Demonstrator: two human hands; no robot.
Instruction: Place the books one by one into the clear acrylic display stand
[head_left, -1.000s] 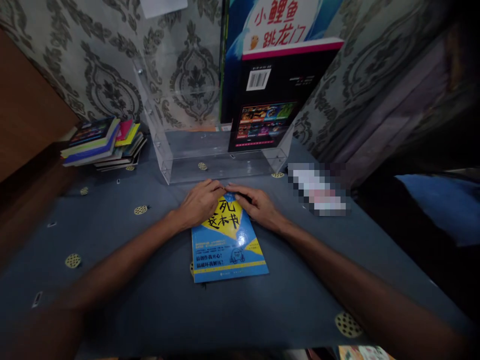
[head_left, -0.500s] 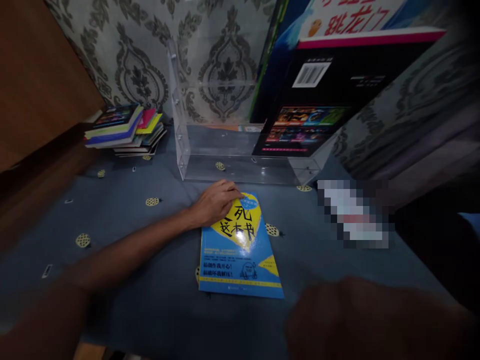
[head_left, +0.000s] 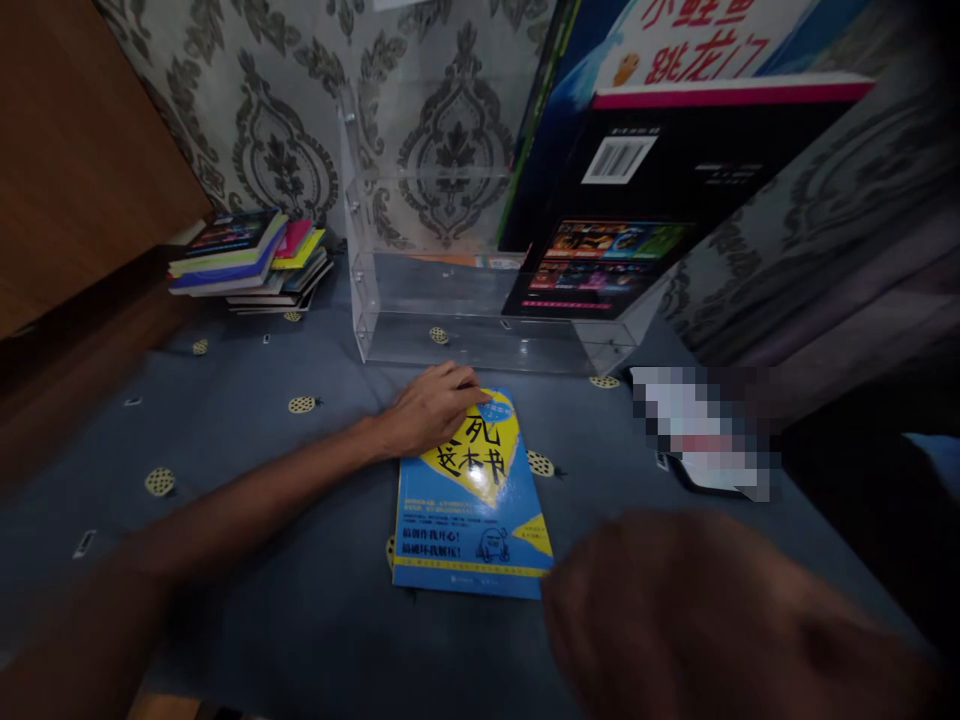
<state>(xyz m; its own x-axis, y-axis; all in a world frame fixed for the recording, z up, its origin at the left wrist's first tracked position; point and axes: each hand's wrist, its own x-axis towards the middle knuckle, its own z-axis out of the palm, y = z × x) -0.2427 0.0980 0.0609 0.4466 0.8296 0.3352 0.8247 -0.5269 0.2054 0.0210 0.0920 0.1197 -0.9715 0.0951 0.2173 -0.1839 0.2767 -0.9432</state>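
Note:
A blue paperback book (head_left: 469, 520) with a yellow patch and black Chinese lettering lies flat on the patterned cloth. My left hand (head_left: 435, 408) is on its upper left part, fingers bent together over the top edge and pressing on the cover. Close to the camera, my right hand (head_left: 675, 600) looms dark and blurred at the book's lower right corner, overlapping it in view. Its fingers are too smeared to make out, and whether it touches the book cannot be told.
Behind the book stands a clear acrylic rack (head_left: 465, 345), with a black book (head_left: 637, 190) and a larger picture book (head_left: 592, 75) upright at its right. A stack of books (head_left: 247, 260) sits at the back left. A pixelated object (head_left: 701, 430) lies to the right.
My right hand has come up and left to the book's lower right corner. My left hand stays on the book. The view has shifted slightly.

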